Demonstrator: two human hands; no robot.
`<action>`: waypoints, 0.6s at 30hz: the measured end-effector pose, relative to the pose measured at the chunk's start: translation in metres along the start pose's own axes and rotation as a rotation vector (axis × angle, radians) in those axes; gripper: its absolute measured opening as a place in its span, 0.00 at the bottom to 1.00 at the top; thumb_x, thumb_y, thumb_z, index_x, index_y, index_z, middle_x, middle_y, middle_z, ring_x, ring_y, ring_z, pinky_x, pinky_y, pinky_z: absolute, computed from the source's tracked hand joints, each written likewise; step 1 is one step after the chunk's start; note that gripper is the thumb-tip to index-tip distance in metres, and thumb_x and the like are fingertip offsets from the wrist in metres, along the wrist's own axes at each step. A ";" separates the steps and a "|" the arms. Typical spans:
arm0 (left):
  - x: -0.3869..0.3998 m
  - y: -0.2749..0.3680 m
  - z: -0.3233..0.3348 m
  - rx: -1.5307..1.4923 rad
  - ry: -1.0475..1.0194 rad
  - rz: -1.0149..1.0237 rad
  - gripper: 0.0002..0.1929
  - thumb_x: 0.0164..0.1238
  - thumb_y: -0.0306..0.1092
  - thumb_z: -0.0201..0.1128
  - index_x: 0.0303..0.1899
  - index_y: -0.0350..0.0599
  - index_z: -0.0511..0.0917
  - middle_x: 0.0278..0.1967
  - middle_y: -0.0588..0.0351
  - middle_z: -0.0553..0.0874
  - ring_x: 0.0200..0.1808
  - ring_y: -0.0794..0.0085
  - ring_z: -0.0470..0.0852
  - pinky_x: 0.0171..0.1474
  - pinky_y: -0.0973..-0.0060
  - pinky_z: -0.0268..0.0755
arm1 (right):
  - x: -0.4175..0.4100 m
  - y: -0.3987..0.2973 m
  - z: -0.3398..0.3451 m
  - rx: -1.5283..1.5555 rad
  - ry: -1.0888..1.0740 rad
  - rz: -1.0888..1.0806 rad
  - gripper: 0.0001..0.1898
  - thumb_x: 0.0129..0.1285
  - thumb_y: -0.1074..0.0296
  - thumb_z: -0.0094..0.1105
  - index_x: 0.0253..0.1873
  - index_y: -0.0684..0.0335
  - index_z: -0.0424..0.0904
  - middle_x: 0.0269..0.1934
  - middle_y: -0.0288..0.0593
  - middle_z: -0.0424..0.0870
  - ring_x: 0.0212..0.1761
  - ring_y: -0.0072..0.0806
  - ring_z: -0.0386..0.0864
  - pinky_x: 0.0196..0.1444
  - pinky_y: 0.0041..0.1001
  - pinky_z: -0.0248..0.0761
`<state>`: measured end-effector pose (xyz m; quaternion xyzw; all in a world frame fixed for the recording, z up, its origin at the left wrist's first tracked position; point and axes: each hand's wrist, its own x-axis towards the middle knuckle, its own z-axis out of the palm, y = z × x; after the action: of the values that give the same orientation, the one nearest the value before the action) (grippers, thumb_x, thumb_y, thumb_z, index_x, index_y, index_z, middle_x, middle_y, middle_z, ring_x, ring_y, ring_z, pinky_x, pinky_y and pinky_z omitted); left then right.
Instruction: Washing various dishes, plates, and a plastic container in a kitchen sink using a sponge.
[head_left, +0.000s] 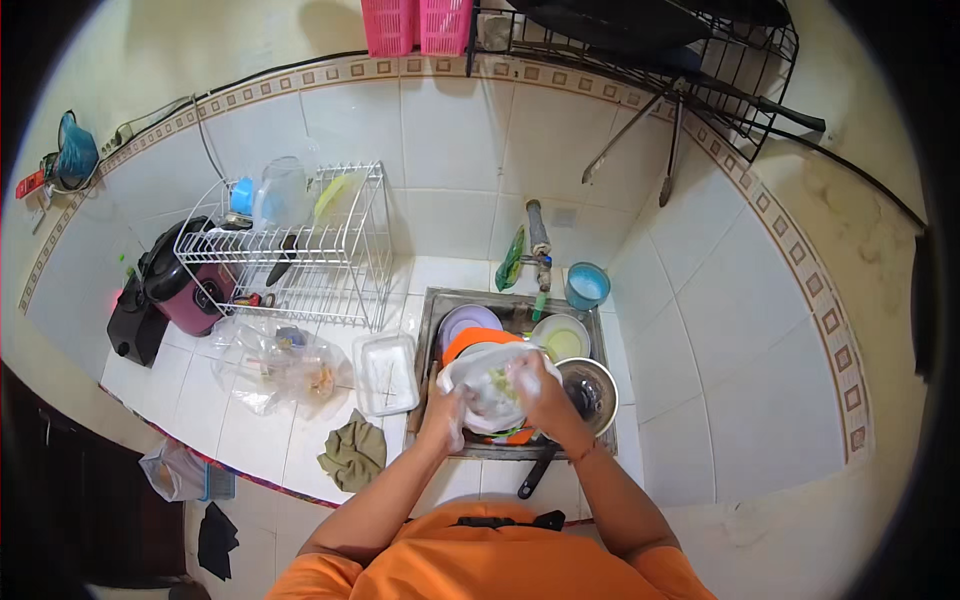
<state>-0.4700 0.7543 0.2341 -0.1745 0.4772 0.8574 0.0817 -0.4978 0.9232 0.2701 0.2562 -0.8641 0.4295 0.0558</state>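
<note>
Over the sink, my left hand grips the left side of a thin white plastic bag. The bag's right side is bunched in my right hand. Pale green bits show inside the bag. Beneath it lies an orange item, partly hidden. A lilac plate and a pale bowl are in the sink behind the bag. Just right of my right hand is a pan with a dark, wet inside. A black handle sticks out over the sink's front edge.
Left of the sink are a white tray, an olive cloth, clear plastic bags, a wire dish rack and a rice cooker. Behind the sink are a tap and a blue tub. Tongs hang above.
</note>
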 end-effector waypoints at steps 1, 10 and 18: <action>-0.005 0.000 0.002 0.096 0.021 0.071 0.19 0.67 0.35 0.55 0.58 0.44 0.68 0.48 0.49 0.78 0.42 0.60 0.81 0.36 0.65 0.80 | 0.001 0.020 0.008 -0.006 0.075 0.149 0.20 0.62 0.63 0.59 0.55 0.63 0.65 0.38 0.57 0.81 0.44 0.51 0.79 0.47 0.41 0.71; -0.004 0.000 -0.017 0.417 0.119 0.593 0.20 0.71 0.48 0.54 0.51 0.41 0.75 0.40 0.55 0.80 0.38 0.73 0.77 0.34 0.75 0.74 | 0.005 -0.020 0.026 0.169 -0.277 -0.255 0.17 0.53 0.77 0.59 0.49 0.68 0.73 0.41 0.58 0.79 0.43 0.53 0.77 0.48 0.36 0.70; -0.026 0.013 -0.015 0.257 0.075 0.327 0.20 0.70 0.47 0.56 0.50 0.38 0.76 0.37 0.58 0.80 0.36 0.78 0.76 0.40 0.79 0.70 | 0.012 -0.026 0.035 -0.158 -0.005 -0.082 0.19 0.45 0.86 0.54 0.44 0.64 0.79 0.45 0.53 0.79 0.50 0.48 0.75 0.52 0.35 0.69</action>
<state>-0.4471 0.7354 0.2470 -0.1144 0.6074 0.7842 -0.0547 -0.4912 0.8786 0.2708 0.2875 -0.8842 0.3568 0.0910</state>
